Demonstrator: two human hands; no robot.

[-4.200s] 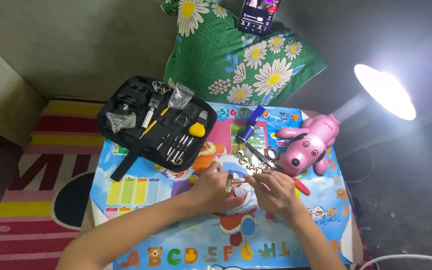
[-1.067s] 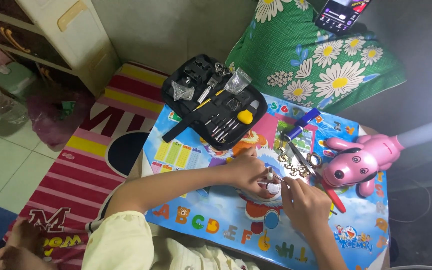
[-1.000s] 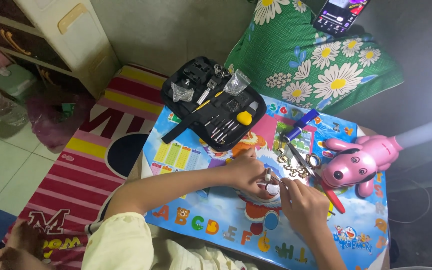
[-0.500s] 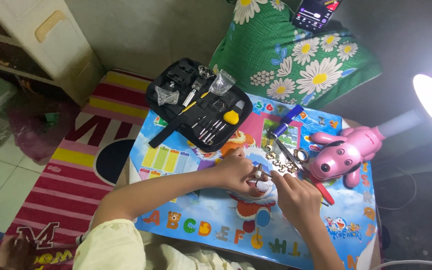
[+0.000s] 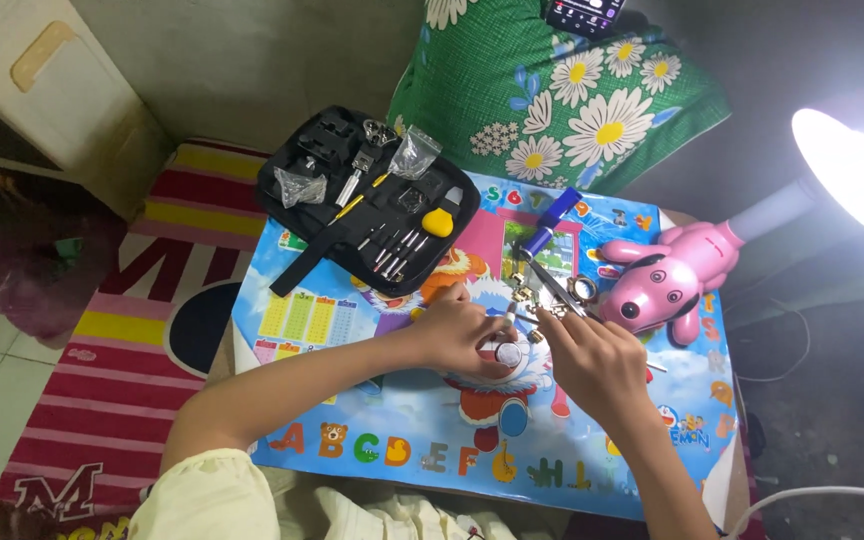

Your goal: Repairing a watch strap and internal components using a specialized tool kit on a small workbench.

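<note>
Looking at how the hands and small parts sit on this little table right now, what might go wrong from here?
1. The left hand and right hand meet over a small round metal piece; if it slips, it may be hard to spot on the busy cartoon table top.
2. Loose small metal parts lie just beyond the fingers, so a sleeve or wrist might scatter them.
3. The open black tool case hangs over the table's far edge and might tip if bumped.

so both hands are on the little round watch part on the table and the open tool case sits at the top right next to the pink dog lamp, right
Not quite. The head view shows the tool case at the table's top left, well apart from the pink dog lamp on the right. The rest holds: left hand and right hand meet at the round watch part.
</note>
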